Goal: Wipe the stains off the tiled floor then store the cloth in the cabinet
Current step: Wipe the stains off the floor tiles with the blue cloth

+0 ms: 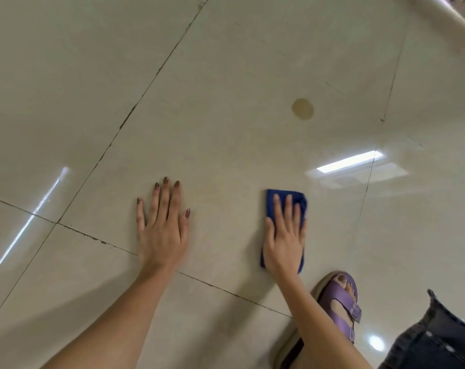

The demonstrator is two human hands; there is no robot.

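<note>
A folded blue cloth [275, 199] lies flat on the glossy beige tiled floor [226, 102]. My right hand [284, 235] presses down on the cloth with straight fingers, covering most of it. My left hand [162, 225] rests flat on the bare tile to the left, fingers spread. A round brownish stain [302, 109] sits on the same tile, well ahead of the cloth and slightly right. No cabinet is in view.
My foot in a purple sandal [343, 304] stands just behind my right hand, with dark denim [439, 339] at the bottom right. Dark grout lines cross the floor. A pale skirting edge [455, 17] runs across the top right corner.
</note>
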